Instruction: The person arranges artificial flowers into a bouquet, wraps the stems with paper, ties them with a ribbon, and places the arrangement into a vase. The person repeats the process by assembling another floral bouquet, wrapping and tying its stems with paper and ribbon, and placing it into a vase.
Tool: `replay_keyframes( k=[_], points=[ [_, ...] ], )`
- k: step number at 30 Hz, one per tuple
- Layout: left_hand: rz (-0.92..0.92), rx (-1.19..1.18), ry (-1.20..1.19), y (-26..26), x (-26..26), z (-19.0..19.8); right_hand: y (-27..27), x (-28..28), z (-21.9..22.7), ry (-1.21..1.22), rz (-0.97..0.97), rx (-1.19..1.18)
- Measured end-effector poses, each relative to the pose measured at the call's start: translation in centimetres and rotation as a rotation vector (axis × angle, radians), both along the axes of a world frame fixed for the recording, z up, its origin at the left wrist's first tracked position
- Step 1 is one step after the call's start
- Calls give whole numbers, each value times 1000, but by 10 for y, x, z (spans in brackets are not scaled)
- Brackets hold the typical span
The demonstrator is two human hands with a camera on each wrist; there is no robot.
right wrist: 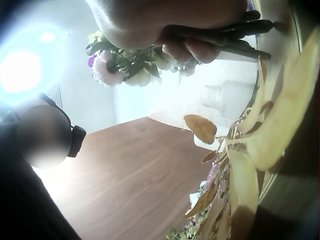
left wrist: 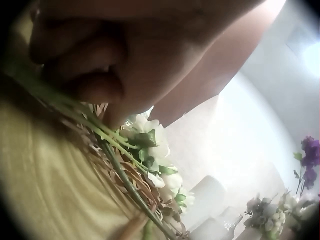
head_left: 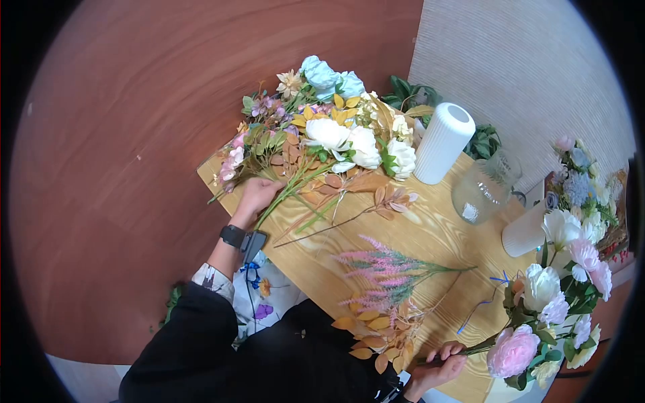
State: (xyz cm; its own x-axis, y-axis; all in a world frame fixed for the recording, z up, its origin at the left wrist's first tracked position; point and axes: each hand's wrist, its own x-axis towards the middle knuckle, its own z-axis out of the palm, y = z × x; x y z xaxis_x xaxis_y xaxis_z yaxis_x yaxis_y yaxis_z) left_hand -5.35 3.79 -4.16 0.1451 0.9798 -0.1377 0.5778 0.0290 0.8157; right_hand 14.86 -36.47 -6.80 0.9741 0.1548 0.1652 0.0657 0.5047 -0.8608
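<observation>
In the head view my right hand (head_left: 440, 369) grips a bouquet by its stems at the table's near right. The bouquet (head_left: 514, 350) has pink and white blooms with green leaves, pointing right. Its cut stem ends (right wrist: 250, 47) poke out of the fist in the right wrist view. My left hand (head_left: 260, 197) is at the left table edge, fingers curled at green stems (head_left: 292, 191) of the artificial flowers heaped there. White peonies (head_left: 363, 146) top those stems. In the left wrist view the stems (left wrist: 107, 132) run beneath the bent fingers, which partly hide them.
On the wooden table (head_left: 430, 228) lie a pink lavender-like spray (head_left: 386, 269) and orange leaf sprays (head_left: 383, 332). A white ribbed vase (head_left: 445, 143), a glass vase (head_left: 487, 188) and another white vase (head_left: 524, 232) stand behind. Blue twist ties (head_left: 476, 316) lie near the bouquet.
</observation>
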Motion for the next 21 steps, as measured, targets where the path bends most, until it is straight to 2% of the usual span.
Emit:
replay_keyframes(
  k=[1,2,5,7,8,9,11,13,15,17,19,21],
  points=[
    [27,-121,-218,2,0,-4,0,-1,0,11,0,-7],
    [22,-118,-217,3,-1,-8,-1,-2,1,12,-5,-4],
    [19,23,-341,5,-1,-14,1,-2,3,7,-21,-11],
    [1,298,-371,3,-1,-10,0,-3,3,-7,-5,-33],
    [-60,260,-254,2,-7,-6,-1,-3,2,-8,-11,-36],
    [-63,256,-256,-3,-7,1,-1,-3,1,-3,-7,-24],
    [-111,63,-639,-9,-4,11,-1,-2,0,-3,-9,-14],
    [-169,21,-689,-12,-9,24,-2,-2,0,6,-9,-16],
    [-171,150,-685,-9,-13,32,-1,-1,0,3,-24,-15],
    [-176,184,-681,-5,-17,32,-3,0,0,2,-36,-17],
    [-144,130,-805,-15,-17,48,-5,1,0,-9,-20,-17],
    [-170,-120,-1057,-29,-21,63,-1,0,2,-2,-57,-15]
  ],
)
